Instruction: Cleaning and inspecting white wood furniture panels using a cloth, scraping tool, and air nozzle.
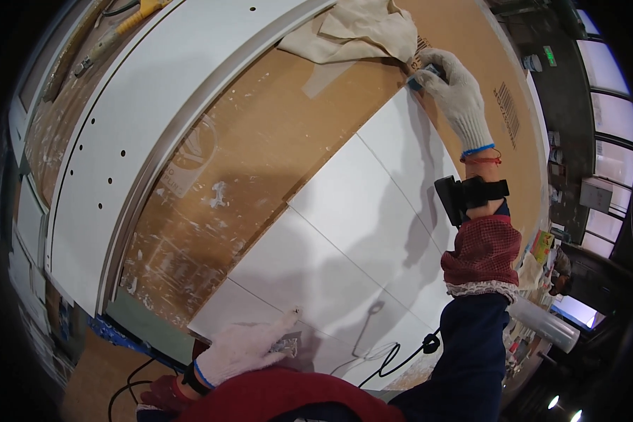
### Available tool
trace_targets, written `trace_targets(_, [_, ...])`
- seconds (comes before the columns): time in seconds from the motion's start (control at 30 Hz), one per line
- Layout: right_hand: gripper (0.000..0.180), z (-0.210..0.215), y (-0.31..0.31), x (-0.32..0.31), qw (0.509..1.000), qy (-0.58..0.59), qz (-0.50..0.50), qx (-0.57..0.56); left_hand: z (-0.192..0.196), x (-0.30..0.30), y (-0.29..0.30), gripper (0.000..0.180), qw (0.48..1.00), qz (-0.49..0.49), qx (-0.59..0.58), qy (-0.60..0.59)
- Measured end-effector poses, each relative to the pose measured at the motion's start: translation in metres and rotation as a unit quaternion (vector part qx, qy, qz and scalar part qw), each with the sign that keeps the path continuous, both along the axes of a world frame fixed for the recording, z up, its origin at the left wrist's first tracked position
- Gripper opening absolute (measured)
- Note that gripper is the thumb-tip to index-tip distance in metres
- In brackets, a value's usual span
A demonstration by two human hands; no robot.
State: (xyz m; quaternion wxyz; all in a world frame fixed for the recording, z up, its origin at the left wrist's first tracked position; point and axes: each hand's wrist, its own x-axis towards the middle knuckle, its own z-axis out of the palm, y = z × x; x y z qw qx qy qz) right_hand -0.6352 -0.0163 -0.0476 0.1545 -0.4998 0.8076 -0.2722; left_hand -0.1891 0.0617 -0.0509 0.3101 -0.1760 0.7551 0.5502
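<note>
White panels (344, 232) with thin straight joints lie side by side on a brown cardboard sheet. My right hand (450, 91), in a white knit glove, is at their far corner. Its fingers are closed round a small blue-green thing (415, 84), mostly hidden by the glove, so its kind does not show. Low on the left, my gloved left hand (243, 352) rests over the near panels with its index finger stretched out. Between that finger and the rest of the hand sits a crinkled, see-through piece that looks like plastic (286, 344). A beige cloth (359, 32) lies just beyond the far corner.
A long white board with drilled holes (137, 105) runs along the left over paint-spattered cardboard (211, 183). Past it lies a yellow-handled tool (130, 22). A black cable (387, 362) loops near my body. A clear roll (545, 325) and clutter stand at the right.
</note>
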Motion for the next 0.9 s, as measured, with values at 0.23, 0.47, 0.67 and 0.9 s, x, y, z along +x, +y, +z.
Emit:
trace_targets(0.23, [0.029, 0.019, 0.036, 0.010, 0.990, 0.067, -0.103, -0.075, 0.006, 0.003, -0.004, 0.067, 0.995, 0.062, -0.015, 0.073])
trace_targets(0.47, [0.016, 0.038, 0.226, 0.089, 0.931, -0.212, -0.248, -0.166, 0.005, 0.004, -0.006, 0.059, 0.994, 0.033, -0.030, 0.102])
trace_targets(0.67, [0.024, 0.050, 0.460, 0.187, 0.874, -0.118, -0.449, -0.143, 0.005, 0.010, 0.014, 0.049, 0.981, 0.053, -0.069, 0.172])
trace_targets(0.9, [0.037, 0.051, 0.507, 0.316, 0.756, -0.189, -0.610, -0.147, 0.034, 0.044, 0.018, 0.052, 0.980, 0.008, -0.155, 0.127])
